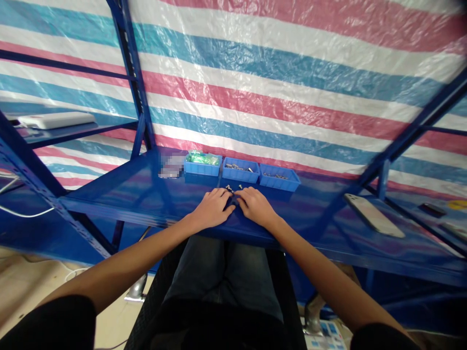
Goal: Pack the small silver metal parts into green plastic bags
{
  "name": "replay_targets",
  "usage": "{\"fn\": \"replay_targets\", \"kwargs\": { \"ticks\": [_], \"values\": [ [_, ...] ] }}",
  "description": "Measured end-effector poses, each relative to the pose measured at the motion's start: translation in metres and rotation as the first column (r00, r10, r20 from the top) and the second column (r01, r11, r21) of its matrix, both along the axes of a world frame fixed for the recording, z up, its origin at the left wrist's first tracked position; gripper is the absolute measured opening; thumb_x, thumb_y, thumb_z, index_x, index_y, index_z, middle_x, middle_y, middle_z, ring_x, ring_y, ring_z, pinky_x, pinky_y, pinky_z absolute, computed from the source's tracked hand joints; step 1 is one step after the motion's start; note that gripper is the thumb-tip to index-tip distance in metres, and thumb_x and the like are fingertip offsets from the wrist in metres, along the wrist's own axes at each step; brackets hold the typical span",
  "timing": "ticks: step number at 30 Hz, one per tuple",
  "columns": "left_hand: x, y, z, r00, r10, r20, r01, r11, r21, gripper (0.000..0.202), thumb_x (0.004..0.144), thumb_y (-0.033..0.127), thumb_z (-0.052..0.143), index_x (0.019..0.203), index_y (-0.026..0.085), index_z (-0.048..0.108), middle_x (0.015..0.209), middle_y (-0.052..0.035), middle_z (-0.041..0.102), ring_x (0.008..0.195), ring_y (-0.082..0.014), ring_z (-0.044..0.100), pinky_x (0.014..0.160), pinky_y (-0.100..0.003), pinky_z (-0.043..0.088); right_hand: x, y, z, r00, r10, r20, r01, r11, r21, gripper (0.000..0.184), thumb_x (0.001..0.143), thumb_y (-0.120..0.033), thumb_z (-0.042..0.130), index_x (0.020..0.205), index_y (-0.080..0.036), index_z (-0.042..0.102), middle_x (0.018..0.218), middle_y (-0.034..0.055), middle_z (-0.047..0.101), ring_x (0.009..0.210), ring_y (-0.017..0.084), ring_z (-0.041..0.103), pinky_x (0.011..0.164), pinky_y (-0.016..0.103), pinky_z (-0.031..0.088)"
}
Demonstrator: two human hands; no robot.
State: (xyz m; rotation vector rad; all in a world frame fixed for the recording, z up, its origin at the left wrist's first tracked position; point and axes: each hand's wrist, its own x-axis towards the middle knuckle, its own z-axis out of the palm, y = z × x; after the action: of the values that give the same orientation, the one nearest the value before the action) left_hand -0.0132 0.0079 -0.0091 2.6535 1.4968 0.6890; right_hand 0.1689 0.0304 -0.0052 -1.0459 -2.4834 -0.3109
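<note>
My left hand [214, 208] rests on the blue tabletop with its fingers bent forward and its thumb spread apart. Facing it, my right hand [256, 206] also lies on the table, fingers slightly curved and apart from the thumb. Between the fingertips is a narrow gap with small dark pieces, too small to name. Just beyond the fingers lie two small metal pieces that look like screws, one on the left [228, 187] and one on the right [240, 187]. I see nothing clearly gripped in either hand.
Three blue bins stand behind my hands: one with green bags [202, 168], one with metal pieces [241, 175], one with small parts [280, 183]. A phone [375, 215] lies at right. A white device [56, 120] sits on the left shelf. Blue posts [136, 80] flank the table.
</note>
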Motion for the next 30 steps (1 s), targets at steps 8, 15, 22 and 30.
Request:
{"fn": "replay_targets", "kwargs": {
  "ticks": [8, 15, 22, 30],
  "values": [
    [0.000, 0.003, -0.001, 0.988, -0.152, -0.018, 0.151, 0.988, -0.028, 0.032, 0.090, 0.031, 0.038, 0.119, 0.023, 0.049, 0.132, -0.0051, 0.051, 0.127, -0.0212, 0.040, 0.099, -0.042, 0.034, 0.000, 0.012, -0.005, 0.989, -0.052, -0.138, 0.025, 0.981, -0.190, 0.018, 0.083, -0.016, 0.048, 0.093, -0.015, 0.063, 0.089, 0.0083, 0.058, 0.084, 0.019, 0.052, 0.082, 0.033, 0.043],
    [0.000, 0.004, -0.001, 0.999, -0.042, 0.026, 0.042, 0.999, -0.016, 0.036, 0.087, 0.033, 0.043, 0.120, 0.019, 0.047, 0.127, -0.0098, 0.052, 0.119, -0.0238, 0.047, 0.095, -0.041, 0.040, -0.003, 0.021, -0.004, 0.990, -0.047, -0.134, 0.013, 0.970, -0.242, 0.046, 0.080, -0.014, 0.049, 0.125, -0.016, 0.048, 0.097, 0.0073, 0.057, 0.092, 0.019, 0.054, 0.088, 0.033, 0.041],
    [0.001, 0.008, -0.002, 1.000, -0.015, -0.015, 0.014, 1.000, -0.013, 0.034, 0.088, 0.033, 0.042, 0.114, 0.015, 0.053, 0.125, -0.0110, 0.055, 0.118, -0.0240, 0.048, 0.099, -0.040, 0.038, -0.006, 0.024, -0.005, 0.985, -0.033, -0.169, -0.001, 0.980, -0.200, 0.012, 0.084, -0.017, 0.048, 0.084, -0.016, 0.059, 0.085, 0.0048, 0.055, 0.078, 0.015, 0.054, 0.075, 0.027, 0.043],
    [0.001, 0.005, 0.000, 0.999, -0.015, -0.038, 0.014, 1.000, -0.013, 0.033, 0.088, 0.033, 0.041, 0.114, 0.015, 0.054, 0.127, -0.0114, 0.055, 0.117, -0.0251, 0.048, 0.097, -0.040, 0.038, -0.008, 0.016, -0.002, 0.966, 0.183, -0.185, -0.213, 0.965, -0.155, 0.009, 0.083, -0.014, 0.050, 0.077, -0.018, 0.056, 0.086, 0.0047, 0.059, 0.086, 0.016, 0.053, 0.084, 0.030, 0.040]
  ]
}}
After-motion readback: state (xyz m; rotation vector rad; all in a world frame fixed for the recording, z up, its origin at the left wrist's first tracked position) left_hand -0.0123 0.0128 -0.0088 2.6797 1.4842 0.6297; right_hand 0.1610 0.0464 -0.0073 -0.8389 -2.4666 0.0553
